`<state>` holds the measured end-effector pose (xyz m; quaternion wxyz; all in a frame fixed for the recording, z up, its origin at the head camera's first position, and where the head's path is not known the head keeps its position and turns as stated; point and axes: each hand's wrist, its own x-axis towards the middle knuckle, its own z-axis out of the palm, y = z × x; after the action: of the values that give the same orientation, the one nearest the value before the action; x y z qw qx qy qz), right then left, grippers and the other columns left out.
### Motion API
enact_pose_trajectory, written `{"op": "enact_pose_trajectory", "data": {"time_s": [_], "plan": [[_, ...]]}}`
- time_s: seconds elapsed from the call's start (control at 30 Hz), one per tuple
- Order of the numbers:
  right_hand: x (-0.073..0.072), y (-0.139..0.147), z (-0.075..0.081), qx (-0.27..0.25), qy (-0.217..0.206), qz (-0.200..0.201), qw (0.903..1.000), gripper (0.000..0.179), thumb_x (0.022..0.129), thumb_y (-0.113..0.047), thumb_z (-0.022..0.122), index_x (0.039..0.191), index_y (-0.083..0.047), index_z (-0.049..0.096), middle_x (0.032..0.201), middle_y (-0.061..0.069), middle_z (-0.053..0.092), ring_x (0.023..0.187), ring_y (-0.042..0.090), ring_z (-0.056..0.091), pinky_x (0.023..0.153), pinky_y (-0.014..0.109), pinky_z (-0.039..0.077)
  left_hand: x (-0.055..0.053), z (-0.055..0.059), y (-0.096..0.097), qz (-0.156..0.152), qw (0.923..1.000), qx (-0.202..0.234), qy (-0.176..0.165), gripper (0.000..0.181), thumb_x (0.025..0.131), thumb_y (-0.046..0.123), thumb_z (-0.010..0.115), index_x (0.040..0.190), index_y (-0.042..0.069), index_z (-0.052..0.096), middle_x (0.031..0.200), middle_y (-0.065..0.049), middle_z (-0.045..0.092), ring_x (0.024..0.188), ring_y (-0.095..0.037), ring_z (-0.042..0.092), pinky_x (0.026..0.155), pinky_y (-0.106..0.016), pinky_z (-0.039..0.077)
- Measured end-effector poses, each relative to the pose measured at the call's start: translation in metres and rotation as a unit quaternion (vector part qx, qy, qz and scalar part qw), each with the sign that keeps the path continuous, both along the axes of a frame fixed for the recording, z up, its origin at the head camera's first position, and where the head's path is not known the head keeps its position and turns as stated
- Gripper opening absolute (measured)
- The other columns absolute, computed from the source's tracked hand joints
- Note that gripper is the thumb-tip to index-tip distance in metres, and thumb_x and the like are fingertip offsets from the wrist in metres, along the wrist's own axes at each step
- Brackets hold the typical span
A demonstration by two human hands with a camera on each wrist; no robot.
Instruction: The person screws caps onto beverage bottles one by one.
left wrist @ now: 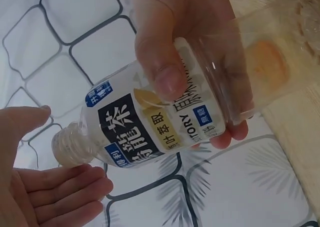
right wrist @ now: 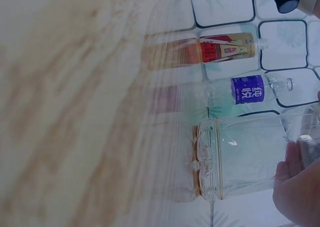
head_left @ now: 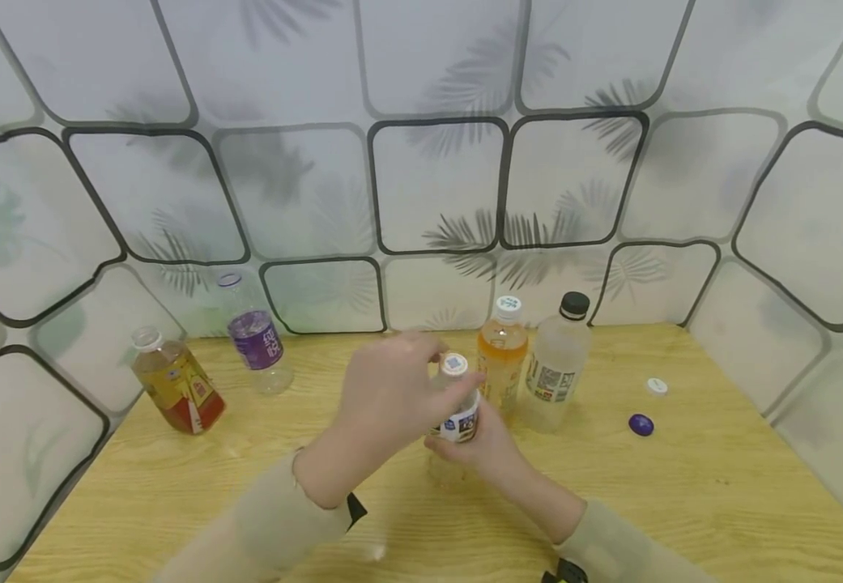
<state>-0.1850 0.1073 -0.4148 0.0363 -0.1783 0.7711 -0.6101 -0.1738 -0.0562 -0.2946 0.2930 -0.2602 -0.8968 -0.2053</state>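
Observation:
A clear oolong tea bottle [head_left: 457, 425] with a black, white and gold label [left wrist: 150, 119] stands upright on the table in front of me. My right hand [head_left: 490, 449] grips it round the label, the thumb across the front. Around the white cap [head_left: 454, 364] on its neck hovers my left hand [head_left: 392, 397]. Its thumb and fingers are spread to either side of the cap; in the left wrist view the thumb is apart from it and the fingers lie at its lower edge. In the right wrist view the bottle's clear base [right wrist: 240, 157] rests on the tabletop.
Behind stand an orange drink bottle [head_left: 503, 356] with a white cap and a clear bottle [head_left: 555, 364] with a black cap. At left are two uncapped bottles, one yellow-labelled [head_left: 176, 385], one purple-labelled [head_left: 257, 340]. A loose white cap [head_left: 657, 386] and purple cap [head_left: 640, 424] lie right.

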Motion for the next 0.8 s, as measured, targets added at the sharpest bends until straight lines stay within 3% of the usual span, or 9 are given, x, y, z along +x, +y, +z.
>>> {"op": "enact_pose_trajectory", "data": {"time_s": [0.07,0.17,0.27,0.37,0.43,0.5,0.6,0.7,0.8], "plan": [[0.000,0.000,-0.001,-0.005,0.000,0.005,1.0000,0.066,0.085,-0.003,0.082,0.142,0.005,0.049,0.128,0.027,0.065,0.113,0.032,0.069,0.096,0.023,0.057,0.001,-0.002,0.003,0.030,0.9959,-0.045,0.073,0.050,0.081,0.058,0.087,0.064,0.017,0.064,0.054,0.009,0.053,0.044,-0.003,0.036,0.041,-0.015,0.021],[0.000,0.001,-0.001,-0.015,0.000,0.008,0.9999,0.066,0.085,-0.002,0.082,0.142,0.006,0.049,0.130,0.028,0.064,0.115,0.034,0.069,0.097,0.021,0.056,0.000,-0.004,0.005,0.050,0.9908,-0.074,0.102,0.058,0.081,0.061,0.086,0.057,0.019,0.053,0.050,0.010,0.032,0.047,-0.003,0.018,0.045,-0.015,0.007],[0.000,0.001,-0.001,-0.016,-0.001,0.005,0.9999,0.066,0.085,-0.002,0.082,0.142,0.006,0.049,0.131,0.028,0.064,0.117,0.036,0.069,0.098,0.023,0.056,-0.003,-0.002,0.003,0.023,0.9976,-0.047,0.046,0.043,0.083,0.055,0.087,0.067,0.018,0.070,0.054,0.010,0.056,0.046,-0.002,0.035,0.042,-0.014,0.020],[0.001,0.001,0.000,-0.013,-0.005,-0.002,0.9999,0.066,0.085,-0.004,0.083,0.142,0.004,0.050,0.132,0.026,0.065,0.118,0.033,0.069,0.101,0.028,0.056,-0.009,0.002,-0.002,-0.049,0.9954,0.011,-0.081,0.023,0.088,0.041,0.086,0.091,0.019,0.083,0.083,0.006,0.081,0.066,-0.008,0.069,0.057,-0.020,0.054],[0.001,0.001,0.000,-0.010,-0.009,-0.010,0.9999,0.066,0.084,-0.004,0.083,0.141,0.003,0.052,0.132,0.024,0.066,0.118,0.031,0.068,0.102,0.031,0.055,-0.015,0.005,-0.007,-0.110,0.9758,0.056,-0.180,0.019,0.092,0.029,0.084,0.105,0.015,0.084,0.103,0.001,0.084,0.092,-0.017,0.079,0.080,-0.032,0.065],[0.001,0.000,0.001,-0.011,-0.011,-0.013,0.9998,0.066,0.084,-0.004,0.084,0.142,0.002,0.051,0.132,0.023,0.066,0.118,0.030,0.068,0.104,0.033,0.055,-0.022,0.007,-0.012,-0.160,0.9482,0.084,-0.261,0.022,0.096,0.019,0.080,0.116,0.011,0.081,0.117,-0.003,0.082,0.112,-0.023,0.078,0.099,-0.042,0.063],[0.002,-0.001,0.002,-0.012,-0.015,-0.020,0.9996,0.067,0.083,-0.004,0.084,0.141,0.002,0.052,0.132,0.023,0.066,0.118,0.030,0.068,0.105,0.036,0.055,-0.030,0.008,-0.015,-0.220,0.9145,0.098,-0.325,0.032,0.098,0.010,0.072,0.128,0.004,0.075,0.130,-0.011,0.077,0.126,-0.028,0.071,0.110,-0.046,0.057],[0.002,-0.002,0.002,-0.012,-0.023,-0.023,0.9994,0.068,0.083,-0.004,0.085,0.141,0.002,0.052,0.132,0.023,0.066,0.119,0.030,0.067,0.106,0.037,0.055,-0.033,0.008,-0.016,-0.249,0.8998,0.095,-0.346,0.038,0.097,0.007,0.066,0.134,0.000,0.071,0.136,-0.014,0.074,0.131,-0.029,0.069,0.112,-0.042,0.056],[0.002,-0.001,0.002,-0.015,-0.027,-0.023,0.9993,0.068,0.083,-0.004,0.085,0.142,0.001,0.052,0.133,0.022,0.066,0.120,0.029,0.067,0.107,0.037,0.054,-0.032,0.008,-0.016,-0.253,0.8945,0.099,-0.355,0.047,0.096,0.005,0.064,0.142,-0.003,0.064,0.144,-0.018,0.068,0.134,-0.032,0.067,0.113,-0.041,0.056]]}}
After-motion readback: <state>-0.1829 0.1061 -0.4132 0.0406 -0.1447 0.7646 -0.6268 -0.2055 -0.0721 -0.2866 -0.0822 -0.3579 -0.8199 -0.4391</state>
